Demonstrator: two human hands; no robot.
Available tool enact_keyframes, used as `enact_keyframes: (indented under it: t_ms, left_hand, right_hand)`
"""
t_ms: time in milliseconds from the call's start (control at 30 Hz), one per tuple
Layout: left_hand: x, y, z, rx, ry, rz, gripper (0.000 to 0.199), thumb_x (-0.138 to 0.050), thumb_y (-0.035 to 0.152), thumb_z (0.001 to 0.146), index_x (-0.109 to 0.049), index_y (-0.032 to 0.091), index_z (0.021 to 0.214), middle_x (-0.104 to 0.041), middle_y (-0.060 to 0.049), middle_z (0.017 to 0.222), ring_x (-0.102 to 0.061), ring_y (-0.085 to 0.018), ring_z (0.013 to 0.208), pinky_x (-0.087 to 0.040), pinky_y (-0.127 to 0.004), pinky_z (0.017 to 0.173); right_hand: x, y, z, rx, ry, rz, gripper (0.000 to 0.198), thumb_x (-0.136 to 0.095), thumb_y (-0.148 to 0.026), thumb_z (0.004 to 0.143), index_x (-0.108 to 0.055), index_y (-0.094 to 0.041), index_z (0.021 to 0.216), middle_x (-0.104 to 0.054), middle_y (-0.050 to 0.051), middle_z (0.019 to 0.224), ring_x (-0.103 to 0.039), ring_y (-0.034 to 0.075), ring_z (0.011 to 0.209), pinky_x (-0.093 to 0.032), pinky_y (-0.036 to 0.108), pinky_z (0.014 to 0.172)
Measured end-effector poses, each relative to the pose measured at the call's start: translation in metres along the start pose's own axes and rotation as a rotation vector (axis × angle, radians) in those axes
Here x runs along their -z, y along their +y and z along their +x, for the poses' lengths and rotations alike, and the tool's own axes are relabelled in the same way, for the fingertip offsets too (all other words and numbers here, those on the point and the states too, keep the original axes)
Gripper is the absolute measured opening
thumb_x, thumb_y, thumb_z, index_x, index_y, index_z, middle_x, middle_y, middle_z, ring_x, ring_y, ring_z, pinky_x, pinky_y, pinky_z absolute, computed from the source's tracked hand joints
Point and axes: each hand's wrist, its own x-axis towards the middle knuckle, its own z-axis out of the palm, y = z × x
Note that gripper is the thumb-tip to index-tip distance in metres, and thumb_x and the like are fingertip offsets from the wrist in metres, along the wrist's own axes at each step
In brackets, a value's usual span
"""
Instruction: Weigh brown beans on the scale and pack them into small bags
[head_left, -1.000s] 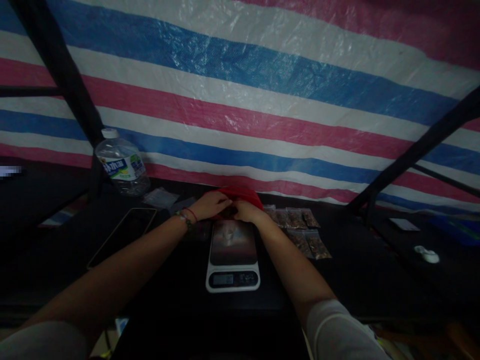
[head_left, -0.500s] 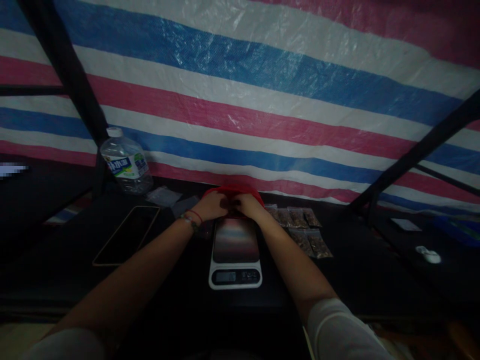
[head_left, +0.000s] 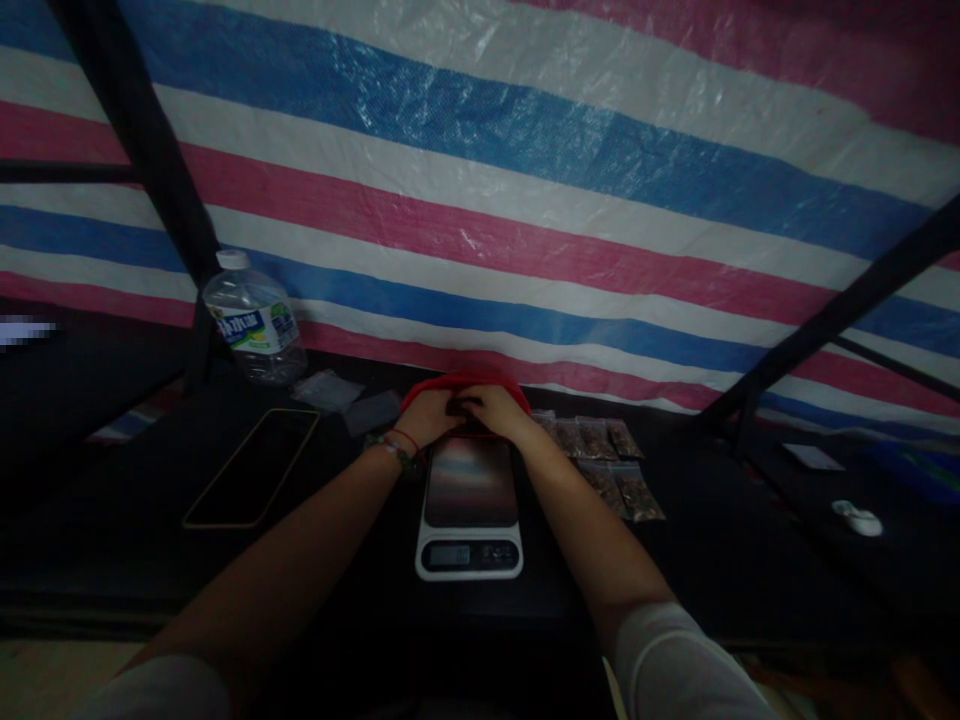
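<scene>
Both hands meet over a red container [head_left: 450,379], perhaps a bowl or bag, just behind a white kitchen scale [head_left: 469,560]. My left hand [head_left: 433,416], with a red string and a beaded bracelet at the wrist, reaches in from the left with its fingers curled. From the right, my right hand [head_left: 495,408] bends its fingers toward the left ones, almost touching them. Deep shadow covers the fingertips and whatever lies between them. The scale's dark platform [head_left: 472,485] carries nothing, and its display is lit.
Right of the container lie several small clear bags [head_left: 596,440] of brown bits. Flat empty bags [head_left: 371,412], a phone [head_left: 255,468] and a large plastic bottle [head_left: 259,330] stand or lie left. A white mouse-like object [head_left: 857,518] is far right. Striped sheeting [head_left: 525,210] hangs behind.
My left hand has shifted slightly right, closer to my right hand, uncovering more of the flat bags. The right hand stays nearly in place over the red container.
</scene>
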Motion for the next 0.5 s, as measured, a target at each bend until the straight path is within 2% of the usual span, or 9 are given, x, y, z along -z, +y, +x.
enact_keyframes:
  t_ms: [100,200,300,367,500]
  left_hand:
    - [-0.0011,0.0009,-0.0003,-0.004,-0.016,-0.016,0.023,-0.066,0.034,0.079,-0.071,0.016,0.091,-0.073,-0.009,0.091,-0.068,-0.024,0.088,-0.050,-0.031,0.079]
    - [-0.0004,0.0016,-0.0002,-0.008,-0.009,-0.059,0.024,-0.064,0.035,0.080,-0.070,0.016,0.093,-0.073,-0.009,0.093,-0.068,-0.023,0.088,-0.050,-0.030,0.077]
    - [-0.0008,0.0007,0.0002,0.031,0.021,-0.084,0.025,-0.065,0.035,0.080,-0.069,0.016,0.096,-0.072,-0.009,0.095,-0.068,-0.023,0.089,-0.050,-0.029,0.078]
    - [-0.0023,-0.0004,0.0002,0.044,0.031,-0.086,0.027,-0.064,0.035,0.080,-0.069,0.016,0.097,-0.072,-0.009,0.096,-0.068,-0.023,0.090,-0.050,-0.029,0.078]
    - [-0.0036,-0.0006,-0.0020,0.082,0.056,-0.081,0.031,-0.067,0.034,0.078,-0.067,0.014,0.102,-0.072,-0.011,0.098,-0.068,-0.024,0.092,-0.050,-0.031,0.081]
  right_hand:
    - [-0.0013,0.0010,-0.0002,-0.004,0.077,-0.002,0.030,-0.057,-0.006,0.084,-0.070,-0.019,0.108,-0.072,0.006,0.110,-0.065,0.017,0.102,-0.047,0.030,0.094]
    - [-0.0041,0.0038,-0.0006,-0.006,0.142,0.086,0.038,-0.062,-0.003,0.078,-0.066,-0.017,0.113,-0.071,0.006,0.107,-0.066,0.017,0.097,-0.049,0.029,0.089]
    - [-0.0047,0.0040,-0.0005,-0.001,0.142,0.170,0.032,-0.060,-0.003,0.077,-0.067,-0.016,0.105,-0.072,0.005,0.099,-0.067,0.016,0.090,-0.050,0.028,0.083]
    - [-0.0033,0.0020,0.0001,0.031,0.151,0.166,0.027,-0.057,-0.004,0.078,-0.069,-0.016,0.100,-0.071,0.005,0.098,-0.066,0.016,0.090,-0.050,0.029,0.085]
    - [0.0011,-0.0025,0.0009,0.099,0.225,0.121,0.036,-0.045,0.000,0.078,-0.070,-0.016,0.099,-0.070,0.006,0.102,-0.063,0.016,0.095,-0.047,0.029,0.090]
